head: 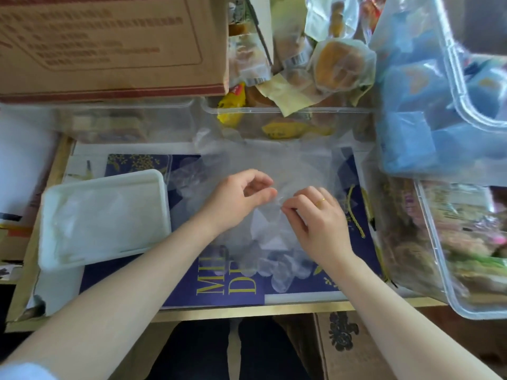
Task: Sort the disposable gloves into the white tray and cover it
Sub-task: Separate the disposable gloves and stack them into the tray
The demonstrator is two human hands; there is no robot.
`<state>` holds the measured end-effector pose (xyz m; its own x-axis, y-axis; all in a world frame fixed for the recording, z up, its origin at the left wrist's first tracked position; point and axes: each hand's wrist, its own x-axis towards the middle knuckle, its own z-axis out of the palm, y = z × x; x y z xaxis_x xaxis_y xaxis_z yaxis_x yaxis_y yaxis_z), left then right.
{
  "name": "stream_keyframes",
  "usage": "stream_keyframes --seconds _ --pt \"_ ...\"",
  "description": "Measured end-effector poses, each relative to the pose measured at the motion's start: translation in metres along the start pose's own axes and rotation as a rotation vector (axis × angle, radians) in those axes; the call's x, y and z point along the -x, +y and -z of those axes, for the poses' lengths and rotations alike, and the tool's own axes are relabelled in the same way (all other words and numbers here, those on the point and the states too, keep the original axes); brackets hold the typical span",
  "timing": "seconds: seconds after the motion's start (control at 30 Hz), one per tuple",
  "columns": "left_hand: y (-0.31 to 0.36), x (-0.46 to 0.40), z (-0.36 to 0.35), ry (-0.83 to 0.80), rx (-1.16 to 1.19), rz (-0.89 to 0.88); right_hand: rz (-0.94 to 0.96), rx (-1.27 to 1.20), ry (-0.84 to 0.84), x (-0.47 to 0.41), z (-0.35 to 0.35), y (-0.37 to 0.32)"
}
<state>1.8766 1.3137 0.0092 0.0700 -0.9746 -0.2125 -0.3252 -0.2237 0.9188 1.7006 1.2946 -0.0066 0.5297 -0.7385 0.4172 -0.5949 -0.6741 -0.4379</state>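
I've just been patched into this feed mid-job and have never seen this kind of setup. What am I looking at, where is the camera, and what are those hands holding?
There is no machine here: a person works with two bare hands. The single picture comes from a camera worn on the person's head, looking forward and down, so the arms enter from the bottom. The left hand and the right hand, which wears a gold ring, each pinch a thin clear plastic disposable glove; each grip is a fingertip pinch. More clear gloves lie crumpled on the dark blue printed sheet. To the left sits the white rectangular tray, uncovered, with what looks like clear plastic inside. Clear storage bins of packaged snacks stand behind.
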Motion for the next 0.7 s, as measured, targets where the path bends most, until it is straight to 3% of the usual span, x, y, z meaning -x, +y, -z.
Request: stream_keyframes --seconds 0.17,0.27,0.33,0.4,0.47,0.53,0.6,0.7 --pt "0.005 0.002 -0.010 0.011 0.139 0.071 0.084 0.038 0.021 0.006 0.006 0.004" --pt "-0.009 0.006 -0.017 -0.060 -0.163 0.200 0.070 0.049 -0.032 0.012 0.001 0.006" --pt "-0.025 0.012 -0.018 -0.089 -0.456 0.209 -0.024 0.079 -0.187 0.014 -0.004 0.009" --pt "-0.041 0.022 -0.016 -0.126 -0.725 0.179 -0.219 0.109 -0.522 0.015 -0.009 0.017" --pt "-0.055 0.030 -0.015 -0.169 -0.857 0.149 -0.451 0.017 -0.732 0.012 -0.010 0.026" --pt "-0.064 0.035 -0.016 -0.197 -0.873 0.140 -0.640 -0.163 -0.675 0.005 -0.008 0.027" --pt "-0.070 0.036 -0.017 -0.211 -0.883 0.146 -0.779 -0.318 -0.503 -0.007 -0.011 0.022" --pt "-0.077 0.036 -0.019 -0.190 -0.915 0.124 -0.885 -0.408 -0.384 -0.024 -0.027 0.017"
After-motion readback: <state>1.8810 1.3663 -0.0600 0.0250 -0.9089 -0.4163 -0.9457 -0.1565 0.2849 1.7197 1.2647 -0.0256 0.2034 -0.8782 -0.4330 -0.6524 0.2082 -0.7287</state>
